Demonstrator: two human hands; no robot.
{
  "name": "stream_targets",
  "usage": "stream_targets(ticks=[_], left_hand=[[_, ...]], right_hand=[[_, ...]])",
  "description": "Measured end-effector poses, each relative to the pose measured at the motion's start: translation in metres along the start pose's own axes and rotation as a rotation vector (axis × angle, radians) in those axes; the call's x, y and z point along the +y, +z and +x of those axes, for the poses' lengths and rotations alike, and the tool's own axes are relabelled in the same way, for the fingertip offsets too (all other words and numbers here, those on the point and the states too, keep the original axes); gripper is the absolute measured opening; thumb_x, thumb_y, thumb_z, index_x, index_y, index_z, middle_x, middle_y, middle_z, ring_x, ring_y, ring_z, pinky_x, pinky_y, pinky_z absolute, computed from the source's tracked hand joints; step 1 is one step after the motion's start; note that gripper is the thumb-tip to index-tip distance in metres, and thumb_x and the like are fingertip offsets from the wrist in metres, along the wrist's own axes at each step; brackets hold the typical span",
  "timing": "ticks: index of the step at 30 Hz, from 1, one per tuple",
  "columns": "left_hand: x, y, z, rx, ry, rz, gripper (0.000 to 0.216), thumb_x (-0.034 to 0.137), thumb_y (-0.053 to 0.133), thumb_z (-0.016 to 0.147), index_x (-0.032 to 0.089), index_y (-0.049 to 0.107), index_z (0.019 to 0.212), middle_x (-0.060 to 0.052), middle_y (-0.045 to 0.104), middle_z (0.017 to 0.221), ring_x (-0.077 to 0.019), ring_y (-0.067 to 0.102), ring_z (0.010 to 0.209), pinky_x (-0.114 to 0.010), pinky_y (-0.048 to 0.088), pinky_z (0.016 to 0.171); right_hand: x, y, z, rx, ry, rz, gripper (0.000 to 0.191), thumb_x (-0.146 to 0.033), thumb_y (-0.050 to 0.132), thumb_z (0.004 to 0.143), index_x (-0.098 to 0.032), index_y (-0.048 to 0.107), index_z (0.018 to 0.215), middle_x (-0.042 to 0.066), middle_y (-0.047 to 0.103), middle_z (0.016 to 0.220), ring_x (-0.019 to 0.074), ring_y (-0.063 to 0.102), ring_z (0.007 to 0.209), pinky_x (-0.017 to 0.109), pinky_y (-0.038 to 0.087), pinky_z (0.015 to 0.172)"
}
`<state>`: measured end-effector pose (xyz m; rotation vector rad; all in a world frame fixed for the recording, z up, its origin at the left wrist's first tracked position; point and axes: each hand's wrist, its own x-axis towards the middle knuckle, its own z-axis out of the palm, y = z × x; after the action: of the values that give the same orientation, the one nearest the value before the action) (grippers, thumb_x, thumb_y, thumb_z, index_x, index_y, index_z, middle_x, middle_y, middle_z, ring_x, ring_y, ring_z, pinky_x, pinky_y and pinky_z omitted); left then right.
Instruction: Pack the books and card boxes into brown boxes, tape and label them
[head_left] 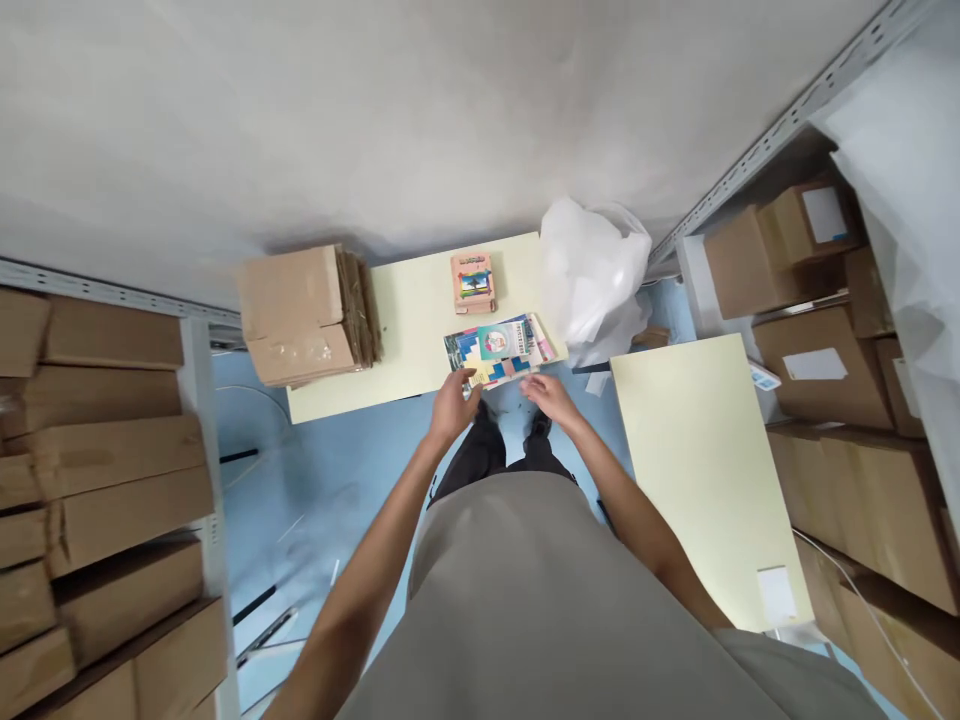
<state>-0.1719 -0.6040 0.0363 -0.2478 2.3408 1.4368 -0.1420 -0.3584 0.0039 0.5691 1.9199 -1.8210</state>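
Several colourful printed booklets (469, 350) lie overlapping at the table's front edge, and a smaller green-and-white booklet (501, 342) rests on top of them. My left hand (453, 404) is at their front left corner, its thumb and fingers apart. My right hand (553, 397) is near the front right part, fingers stretched toward the booklets; I cannot tell whether the fingertips touch the paper. Neither hand has anything lifted. Just behind the booklets sits a small pinkish box (473, 284) with a rainbow-framed picture on its top.
On the pale yellow table (409, 290), flattened cardboard boxes (300, 315) are stacked at the left, and a white plastic bag (592, 275) bulges at the right end. A second pale table (694, 450) stands at my right. Shelves with cardboard boxes (124, 430) flank both sides.
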Motion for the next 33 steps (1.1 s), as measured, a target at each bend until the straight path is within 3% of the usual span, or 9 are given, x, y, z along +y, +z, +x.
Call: stream_targets(ticks=[4,7,10,13,17,21,24,29,33], left_hand=[[0.006,-0.001,0.089,-0.068,0.138,0.28,0.037,0.034,0.068,0.101,0.021,0.072,0.136,-0.02,0.073,0.145,-0.04,0.066,0.141,-0.054,0.048,0.125],[0.012,0.01,0.153,-0.178,0.197,0.411,0.044,0.024,0.061,0.102,0.017,0.069,0.144,-0.023,0.069,0.151,-0.0412,0.062,0.145,-0.053,0.044,0.128],[0.014,0.023,0.19,-0.341,0.194,0.531,0.046,0.018,0.061,0.098,0.014,0.07,0.142,-0.026,0.071,0.142,-0.043,0.064,0.139,-0.055,0.045,0.124],[0.009,0.026,0.201,-0.442,0.226,0.62,0.037,0.022,0.06,0.101,0.013,0.073,0.134,-0.026,0.07,0.134,-0.0441,0.064,0.134,-0.056,0.045,0.12],[-0.005,0.006,0.203,-0.468,0.183,0.632,0.03,0.037,0.07,0.101,0.014,0.076,0.119,-0.027,0.065,0.133,-0.0475,0.062,0.134,-0.056,0.047,0.118],[-0.011,-0.02,0.214,-0.569,0.061,0.421,0.028,0.039,0.082,0.092,0.018,0.074,0.11,-0.022,0.07,0.127,-0.0437,0.067,0.126,-0.054,0.049,0.119],[-0.007,-0.035,0.224,-0.551,-0.038,0.151,0.034,0.042,0.087,0.089,0.022,0.072,0.113,-0.016,0.077,0.119,-0.0411,0.07,0.121,-0.053,0.051,0.116],[0.008,-0.048,0.252,-0.368,-0.007,-0.099,0.042,0.043,0.074,0.1,0.02,0.07,0.134,-0.014,0.079,0.132,-0.0362,0.072,0.121,-0.046,0.054,0.112],[0.011,-0.045,0.288,-0.228,-0.062,-0.007,0.042,0.038,0.068,0.104,0.015,0.067,0.138,-0.02,0.073,0.133,-0.0374,0.068,0.124,-0.048,0.054,0.113]], right_hand=[[0.0,0.036,0.061,0.035,0.236,0.351,0.025,-0.044,0.088,0.09,-0.023,0.075,0.088,0.006,0.083,0.098,0.0267,0.082,0.104,0.048,0.063,0.11],[0.001,0.067,0.096,0.175,0.405,0.615,0.023,-0.036,0.089,0.088,-0.023,0.07,0.084,0.006,0.079,0.087,0.0237,0.08,0.096,0.041,0.065,0.103],[0.002,0.092,0.118,0.339,0.449,0.722,0.02,-0.032,0.083,0.087,-0.025,0.066,0.081,0.002,0.073,0.079,0.0225,0.078,0.094,0.036,0.065,0.098],[0.002,0.11,0.126,0.454,0.429,0.729,0.018,-0.033,0.08,0.084,-0.027,0.063,0.083,-0.002,0.069,0.075,0.0203,0.075,0.089,0.033,0.064,0.093],[0.002,0.127,0.122,0.581,0.413,0.727,0.024,-0.034,0.081,0.078,-0.027,0.061,0.089,-0.006,0.069,0.078,0.0164,0.069,0.08,0.028,0.061,0.084],[-0.005,0.136,0.117,0.633,0.398,0.662,0.037,-0.041,0.086,0.073,-0.025,0.066,0.099,-0.002,0.078,0.093,0.0172,0.072,0.084,0.029,0.059,0.079],[-0.023,0.132,0.124,0.619,0.303,0.511,0.046,-0.05,0.088,0.072,-0.025,0.067,0.105,0.004,0.082,0.106,0.0231,0.077,0.094,0.034,0.06,0.081],[-0.071,0.106,0.183,0.573,-0.014,0.207,0.054,-0.057,0.09,0.078,-0.026,0.066,0.116,0.01,0.082,0.123,0.0289,0.077,0.116,0.043,0.061,0.105],[-0.097,0.094,0.257,0.465,-0.062,0.014,0.048,-0.054,0.082,0.086,-0.026,0.068,0.122,0.011,0.081,0.129,0.0284,0.075,0.123,0.043,0.059,0.112]])
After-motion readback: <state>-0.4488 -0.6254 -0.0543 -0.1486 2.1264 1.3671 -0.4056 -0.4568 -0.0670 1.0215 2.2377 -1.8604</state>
